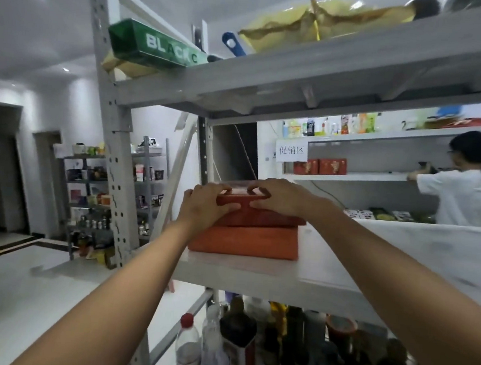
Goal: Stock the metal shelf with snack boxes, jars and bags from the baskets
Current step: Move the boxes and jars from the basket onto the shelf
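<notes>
Curls the fingers (218, 191) of the left hand (202, 208) over the top left end of the upper red box (262, 217), thumb pressed along its near side. Hooks the fingers (260, 185) of the right hand (283, 198) over the same box's top further right, thumb laid on the near top edge. Both hands gripping, forearms reaching in from the bottom of the frame.

Sits centre frame, flat, on the lower orange-red box (245, 242), touching it. Runs its long axis left to right across the frame, roughly along the shelf's front edge, the right end poking slightly past the box beneath. Broad face up, long narrow side toward the camera.

Rests, as a stack of two, at the left end of a white board of the metal shelf (254, 275), just right of the perforated grey upright (114, 148).

Above, upper left: a green carton (155, 45) lettered "BLACK C", and yellow bags (320, 17) on the top board. Below, bottom centre: bottles (218, 352) crowded upright. Right edge: a person (471, 185) in a white shirt at another shelf, beside a paper sign (291, 151).
</notes>
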